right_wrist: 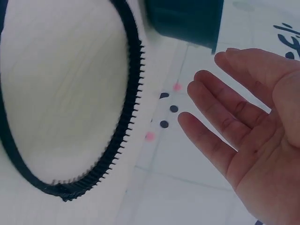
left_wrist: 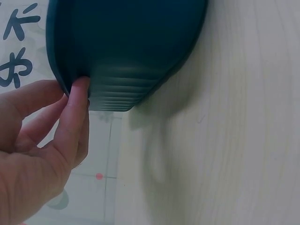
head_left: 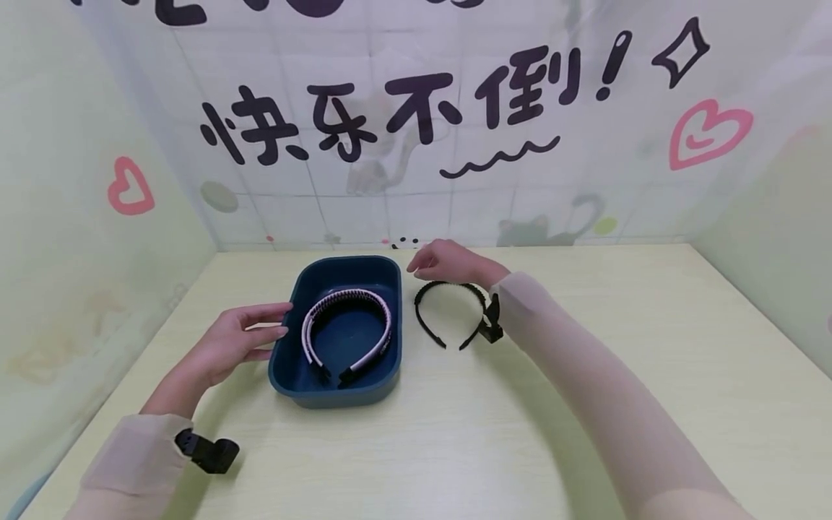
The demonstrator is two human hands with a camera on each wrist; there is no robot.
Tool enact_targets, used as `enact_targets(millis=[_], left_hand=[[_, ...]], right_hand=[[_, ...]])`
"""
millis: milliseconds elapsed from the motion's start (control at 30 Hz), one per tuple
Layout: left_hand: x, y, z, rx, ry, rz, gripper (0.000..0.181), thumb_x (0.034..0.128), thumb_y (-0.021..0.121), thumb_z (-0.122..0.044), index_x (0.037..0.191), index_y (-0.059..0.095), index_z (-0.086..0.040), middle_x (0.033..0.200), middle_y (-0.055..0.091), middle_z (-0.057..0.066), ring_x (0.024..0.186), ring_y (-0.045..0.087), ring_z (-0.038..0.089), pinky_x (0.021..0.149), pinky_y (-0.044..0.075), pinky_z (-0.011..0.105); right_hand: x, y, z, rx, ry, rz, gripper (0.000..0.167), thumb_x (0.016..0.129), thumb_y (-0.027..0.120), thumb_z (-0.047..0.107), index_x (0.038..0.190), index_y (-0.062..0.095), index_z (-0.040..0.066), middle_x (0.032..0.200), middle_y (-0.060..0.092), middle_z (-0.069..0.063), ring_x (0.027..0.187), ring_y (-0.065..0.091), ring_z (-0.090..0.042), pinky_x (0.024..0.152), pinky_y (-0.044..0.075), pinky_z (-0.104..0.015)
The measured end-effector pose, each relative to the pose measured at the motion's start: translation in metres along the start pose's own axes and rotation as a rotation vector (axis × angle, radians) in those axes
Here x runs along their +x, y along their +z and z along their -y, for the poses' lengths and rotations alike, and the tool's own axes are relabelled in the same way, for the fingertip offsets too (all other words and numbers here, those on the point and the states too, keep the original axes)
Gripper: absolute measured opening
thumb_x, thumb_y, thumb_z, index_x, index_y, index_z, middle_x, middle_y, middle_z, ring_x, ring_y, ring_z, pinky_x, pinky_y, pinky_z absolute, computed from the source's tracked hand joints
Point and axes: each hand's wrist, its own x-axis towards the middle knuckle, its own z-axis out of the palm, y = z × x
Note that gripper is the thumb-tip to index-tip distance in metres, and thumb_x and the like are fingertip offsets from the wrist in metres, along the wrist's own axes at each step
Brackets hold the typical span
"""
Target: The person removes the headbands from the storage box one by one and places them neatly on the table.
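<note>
A dark blue plastic bin (head_left: 367, 399) stands on the table. My left hand (head_left: 230, 339) holds its left rim, and in the left wrist view the fingertips (left_wrist: 80, 86) pinch the edge of the wall. Inside the bin, lilac headbands with dark tips (head_left: 383, 307) lie overlapping; how many cannot be told. To the right of the bin lies a black headband (head_left: 421, 318), and the right wrist view shows small teeth along its band. My right hand (head_left: 451, 261) hovers by the far curve of this black headband, fingers loosely spread, holding nothing.
The pale wood table (head_left: 448, 448) extends around the bin. Behind it hangs a white printed cloth (head_left: 416, 202) with black characters, and similar cloth covers both sides. Each wrist wears a small black camera (head_left: 211, 451).
</note>
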Motion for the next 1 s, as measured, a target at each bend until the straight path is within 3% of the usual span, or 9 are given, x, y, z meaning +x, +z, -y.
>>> enact_targets(millis=[533,1000], left_hand=[[0.001,-0.002,0.004,0.000,0.011,-0.003,0.060,0.0898,0.061,-0.019,0.138,0.035,0.005,0.132,0.036,0.023,0.093,0.055,0.000,0.075,0.052,0.029],[0.000,-0.001,0.002,0.002,0.009,0.003,0.059,0.0901,0.060,-0.019,0.138,0.035,0.005,0.132,0.037,0.022,0.093,0.055,0.000,0.075,0.052,0.028]], right_hand=[[-0.004,-0.005,0.035,0.005,-0.036,0.027,0.025,0.093,0.054,0.013,0.114,0.064,0.002,0.112,0.062,-0.011,0.096,0.059,-0.016,0.083,0.047,-0.027],[0.008,0.006,0.063,-0.047,-0.097,0.047,0.024,0.092,0.056,0.013,0.113,0.065,0.005,0.102,0.065,-0.004,0.090,0.059,-0.009,0.081,0.045,-0.021]])
